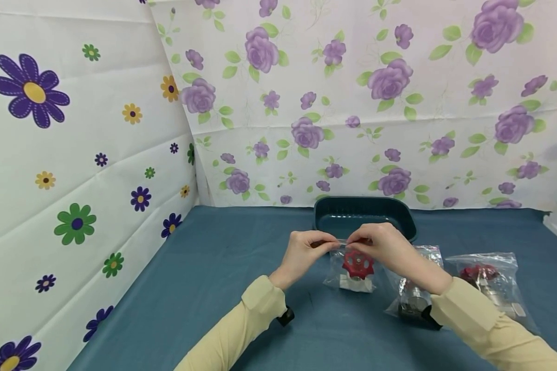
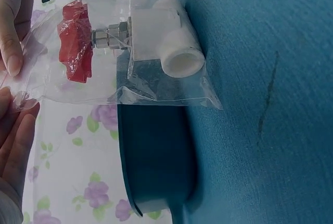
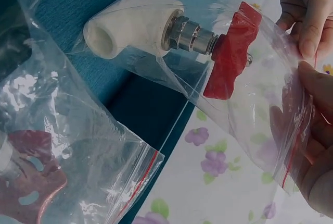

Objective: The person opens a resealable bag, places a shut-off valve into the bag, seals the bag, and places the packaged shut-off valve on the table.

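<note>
A clear zip bag (image 3: 260, 114) hangs upright above the table, a valve inside it. The valve has a red handwheel (image 1: 358, 264), a metal stem (image 2: 111, 37) and a white pipe body (image 3: 132, 23). At the bag's top edge, my left hand (image 1: 304, 252) pinches one side between thumb and fingers. Close beside it, my right hand (image 1: 385, 250) pinches the same edge. A red seal line runs along the bag's mouth in the right wrist view. Whether the seal is fully closed cannot be told.
Behind the hands stands a dark teal tray (image 1: 366, 203). Two more clear bags lie to the right: one (image 1: 415, 293), partly behind my right forearm, holds a dark-ended fitting; the other (image 1: 492, 288) holds a red-handled valve. A blue cloth (image 1: 204, 278) covers the table.
</note>
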Action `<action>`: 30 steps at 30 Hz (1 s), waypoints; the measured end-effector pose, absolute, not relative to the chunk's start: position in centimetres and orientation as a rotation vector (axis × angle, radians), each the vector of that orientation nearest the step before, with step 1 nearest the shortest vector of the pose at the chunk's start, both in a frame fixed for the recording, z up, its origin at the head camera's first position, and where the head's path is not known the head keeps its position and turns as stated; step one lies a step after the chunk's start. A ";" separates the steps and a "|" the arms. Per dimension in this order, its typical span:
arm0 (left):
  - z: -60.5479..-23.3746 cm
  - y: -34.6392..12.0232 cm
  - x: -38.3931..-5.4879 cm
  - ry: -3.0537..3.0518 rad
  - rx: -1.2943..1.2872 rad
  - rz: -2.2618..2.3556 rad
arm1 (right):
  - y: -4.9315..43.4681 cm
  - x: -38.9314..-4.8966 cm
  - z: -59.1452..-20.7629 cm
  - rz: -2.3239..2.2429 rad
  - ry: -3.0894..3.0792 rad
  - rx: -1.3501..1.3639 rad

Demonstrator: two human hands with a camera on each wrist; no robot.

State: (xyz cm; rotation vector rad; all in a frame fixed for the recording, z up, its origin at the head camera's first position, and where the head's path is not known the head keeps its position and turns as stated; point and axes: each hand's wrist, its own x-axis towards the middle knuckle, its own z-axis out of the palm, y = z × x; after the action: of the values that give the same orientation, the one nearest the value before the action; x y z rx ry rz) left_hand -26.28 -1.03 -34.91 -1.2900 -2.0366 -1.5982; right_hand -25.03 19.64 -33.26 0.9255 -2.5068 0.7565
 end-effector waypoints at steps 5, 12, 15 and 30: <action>-35.0 -1.0 -26.4 -2.027 -1.300 -1.588 | 19.6 -25.0 -33.3 0.750 -2.500 0.929; -34.9 -1.0 -26.4 -2.015 -1.309 -1.563 | 19.5 -24.9 -33.3 0.751 -2.512 0.906; -35.1 -1.0 -26.4 -2.011 -1.311 -1.561 | 19.5 -24.9 -33.3 0.745 -2.510 0.908; -34.7 -0.8 -26.4 -1.987 -1.325 -1.499 | 19.3 -25.0 -33.1 0.707 -2.453 0.900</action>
State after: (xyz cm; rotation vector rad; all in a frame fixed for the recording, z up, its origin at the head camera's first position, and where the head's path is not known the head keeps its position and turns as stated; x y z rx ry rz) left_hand -26.37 -0.77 -34.74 -1.3250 -1.9870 -1.4992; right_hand -24.96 19.33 -33.08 0.9001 -2.4533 0.7071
